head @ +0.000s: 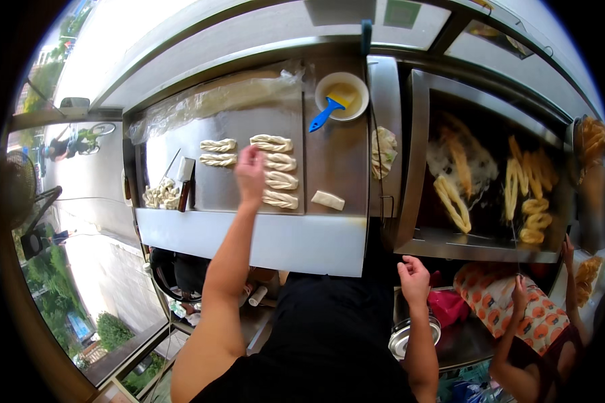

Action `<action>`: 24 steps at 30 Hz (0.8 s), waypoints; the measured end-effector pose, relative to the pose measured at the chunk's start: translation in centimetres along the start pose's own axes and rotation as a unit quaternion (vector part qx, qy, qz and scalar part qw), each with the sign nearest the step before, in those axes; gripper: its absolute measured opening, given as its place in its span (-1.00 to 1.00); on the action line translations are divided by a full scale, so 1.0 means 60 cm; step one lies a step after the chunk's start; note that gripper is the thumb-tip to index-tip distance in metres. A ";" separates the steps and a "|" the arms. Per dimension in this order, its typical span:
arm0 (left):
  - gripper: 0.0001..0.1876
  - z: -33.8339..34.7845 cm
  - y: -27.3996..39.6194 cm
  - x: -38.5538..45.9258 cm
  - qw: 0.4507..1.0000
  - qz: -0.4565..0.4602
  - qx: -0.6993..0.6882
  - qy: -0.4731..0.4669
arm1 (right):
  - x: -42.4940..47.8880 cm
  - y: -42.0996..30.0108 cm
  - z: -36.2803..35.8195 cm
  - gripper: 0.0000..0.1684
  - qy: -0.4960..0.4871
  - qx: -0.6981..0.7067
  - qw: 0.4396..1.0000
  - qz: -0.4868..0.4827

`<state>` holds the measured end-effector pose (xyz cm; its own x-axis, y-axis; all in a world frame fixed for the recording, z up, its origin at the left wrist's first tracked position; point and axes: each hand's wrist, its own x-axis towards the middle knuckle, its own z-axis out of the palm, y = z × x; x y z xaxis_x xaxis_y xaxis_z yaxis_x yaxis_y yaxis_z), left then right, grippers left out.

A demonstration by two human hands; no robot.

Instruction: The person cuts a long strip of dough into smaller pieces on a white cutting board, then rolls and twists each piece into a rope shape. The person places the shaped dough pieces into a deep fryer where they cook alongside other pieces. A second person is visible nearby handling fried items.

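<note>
My left hand (250, 171) is over the metal worktop, its fingertips at the near end of the top twisted dough strip (272, 143) in a column of several; whether it grips the dough I cannot tell. Two shorter twisted dough pieces (218, 145) lie to its left. My right hand (413, 277) hangs just below the fryer's front rim, fingers loosely curled, with nothing visible in it. A flat dough piece (328, 200) lies right of the column. Above it, a blue-handled brush (326, 115) with yellow bristles rests in a white bowl of liquid (365, 95).
A cleaver (185, 174) and knotted dough pieces (162, 194) lie at left, clear plastic sheeting (222, 98) behind. At right, dough fries in a metal-rimmed oil fryer (433, 246). A co-worker in a patterned apron (509, 302) stands beside it, one hand (519, 294) on a thin rod.
</note>
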<state>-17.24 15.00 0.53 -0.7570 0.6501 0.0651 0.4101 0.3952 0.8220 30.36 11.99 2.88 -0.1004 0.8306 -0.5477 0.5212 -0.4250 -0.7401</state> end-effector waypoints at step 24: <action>-0.70 -0.238 0.197 -0.031 0.878 -0.036 -0.276 -0.389 | 0.034 -0.299 0.336 -0.58 -0.140 0.348 0.917 -0.132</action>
<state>-18.22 9.21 18.22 -0.1056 0.9677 -0.2288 -0.0959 0.2191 0.9710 3.75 14.06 7.17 -0.4093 0.8547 -0.3193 -0.2114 -0.4293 -0.8781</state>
